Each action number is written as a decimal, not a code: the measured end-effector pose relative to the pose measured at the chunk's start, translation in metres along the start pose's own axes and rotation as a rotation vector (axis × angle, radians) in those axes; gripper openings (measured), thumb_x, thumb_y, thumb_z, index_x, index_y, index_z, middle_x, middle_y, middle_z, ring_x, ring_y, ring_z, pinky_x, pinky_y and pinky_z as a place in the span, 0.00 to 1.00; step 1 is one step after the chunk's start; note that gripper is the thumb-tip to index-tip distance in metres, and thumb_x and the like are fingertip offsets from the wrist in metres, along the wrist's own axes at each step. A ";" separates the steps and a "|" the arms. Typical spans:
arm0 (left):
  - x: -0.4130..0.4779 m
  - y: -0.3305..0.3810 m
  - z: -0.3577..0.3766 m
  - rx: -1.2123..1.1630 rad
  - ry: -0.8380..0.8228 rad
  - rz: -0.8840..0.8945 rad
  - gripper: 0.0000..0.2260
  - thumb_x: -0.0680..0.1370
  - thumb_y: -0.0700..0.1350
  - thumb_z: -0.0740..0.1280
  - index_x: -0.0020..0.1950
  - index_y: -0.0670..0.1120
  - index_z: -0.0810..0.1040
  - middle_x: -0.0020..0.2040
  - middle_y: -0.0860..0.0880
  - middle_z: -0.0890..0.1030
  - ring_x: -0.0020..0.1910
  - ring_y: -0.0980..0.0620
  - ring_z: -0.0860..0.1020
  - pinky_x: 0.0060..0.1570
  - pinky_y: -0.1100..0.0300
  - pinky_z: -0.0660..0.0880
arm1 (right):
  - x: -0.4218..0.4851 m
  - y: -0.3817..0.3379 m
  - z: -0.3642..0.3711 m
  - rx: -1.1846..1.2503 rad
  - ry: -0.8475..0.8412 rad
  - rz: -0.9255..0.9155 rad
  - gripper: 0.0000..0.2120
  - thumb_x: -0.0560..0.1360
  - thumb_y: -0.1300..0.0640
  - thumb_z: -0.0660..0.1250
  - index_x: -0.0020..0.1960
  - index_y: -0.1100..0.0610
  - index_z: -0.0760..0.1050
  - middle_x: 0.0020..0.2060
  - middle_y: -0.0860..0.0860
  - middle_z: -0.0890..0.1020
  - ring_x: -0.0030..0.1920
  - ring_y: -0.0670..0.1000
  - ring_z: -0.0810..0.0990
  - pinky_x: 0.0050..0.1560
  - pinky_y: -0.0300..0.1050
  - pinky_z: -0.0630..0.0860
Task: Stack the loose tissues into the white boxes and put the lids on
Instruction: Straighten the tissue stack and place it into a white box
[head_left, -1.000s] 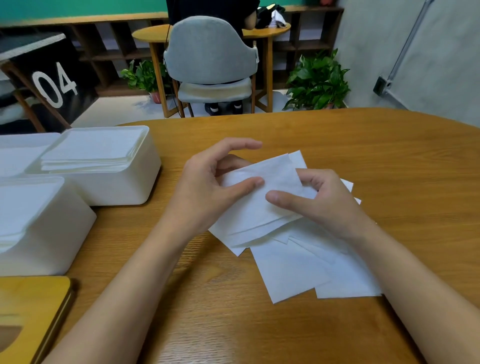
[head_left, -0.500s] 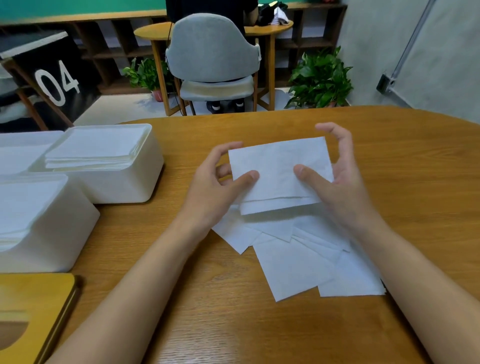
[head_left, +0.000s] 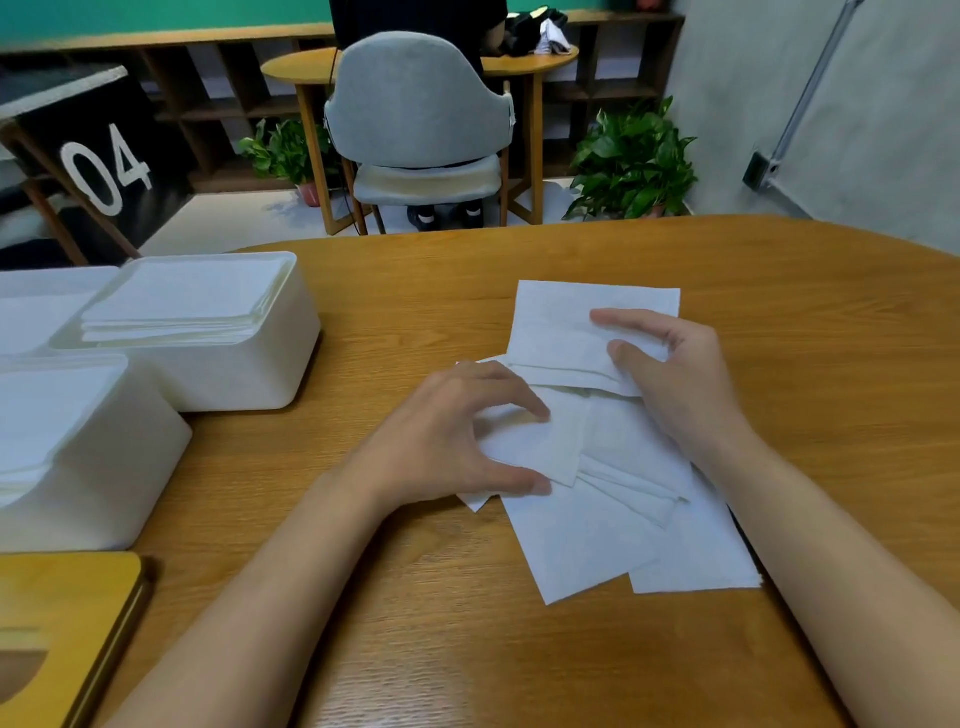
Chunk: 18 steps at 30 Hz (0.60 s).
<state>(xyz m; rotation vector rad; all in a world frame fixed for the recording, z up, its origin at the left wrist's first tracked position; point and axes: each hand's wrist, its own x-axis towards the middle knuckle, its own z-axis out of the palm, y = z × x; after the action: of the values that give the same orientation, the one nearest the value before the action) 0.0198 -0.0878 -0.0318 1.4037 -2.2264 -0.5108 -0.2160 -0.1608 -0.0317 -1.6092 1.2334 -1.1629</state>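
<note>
Wood-grain table (head_left: 779, 291) with loose tissues (head_left: 582, 545), white boxes, and both hands at the pile.
Right hand (head_left: 675, 374), centre right: thumb and forefinger curled onto a small tissue stack (head_left: 571, 322), pinching its near corner; the stack overlaps the far edge of the pile. Left hand (head_left: 452, 436), centre: fingers arched, thumb and fingertips gripping a single tissue (head_left: 550, 447) atop the pile; whether it is lifted is unclear. Loose tissues lie fanned on the table, lower centre. White boxes, left: far box (head_left: 249, 379) and near box (head_left: 104, 478), both open-topped and filled with stacked tissues. Wooden lid (head_left: 67, 613), lower left corner, flat on the table.
</note>
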 end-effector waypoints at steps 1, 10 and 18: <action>0.000 0.001 0.000 0.004 0.018 0.014 0.23 0.69 0.62 0.81 0.61 0.57 0.84 0.60 0.62 0.81 0.63 0.61 0.77 0.66 0.57 0.71 | 0.000 0.000 0.000 -0.004 -0.006 -0.004 0.17 0.81 0.68 0.66 0.61 0.51 0.85 0.56 0.33 0.83 0.55 0.25 0.77 0.53 0.19 0.69; 0.000 0.003 0.004 -0.017 0.159 0.028 0.06 0.79 0.43 0.74 0.55 0.50 0.88 0.52 0.61 0.87 0.55 0.65 0.82 0.56 0.57 0.80 | 0.001 0.002 0.000 -0.030 -0.023 -0.041 0.17 0.82 0.68 0.66 0.62 0.51 0.85 0.58 0.36 0.84 0.58 0.27 0.77 0.56 0.19 0.68; 0.001 0.009 -0.011 -0.246 0.396 -0.017 0.07 0.81 0.44 0.73 0.58 0.50 0.87 0.51 0.58 0.86 0.54 0.56 0.83 0.51 0.65 0.74 | -0.013 -0.016 0.001 0.028 -0.285 -0.200 0.16 0.77 0.47 0.74 0.62 0.53 0.84 0.58 0.43 0.86 0.63 0.41 0.81 0.61 0.32 0.75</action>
<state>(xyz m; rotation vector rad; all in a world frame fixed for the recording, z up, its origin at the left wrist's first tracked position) 0.0184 -0.0860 -0.0176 1.2688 -1.7747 -0.4496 -0.2127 -0.1443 -0.0197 -1.8358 0.8868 -1.0205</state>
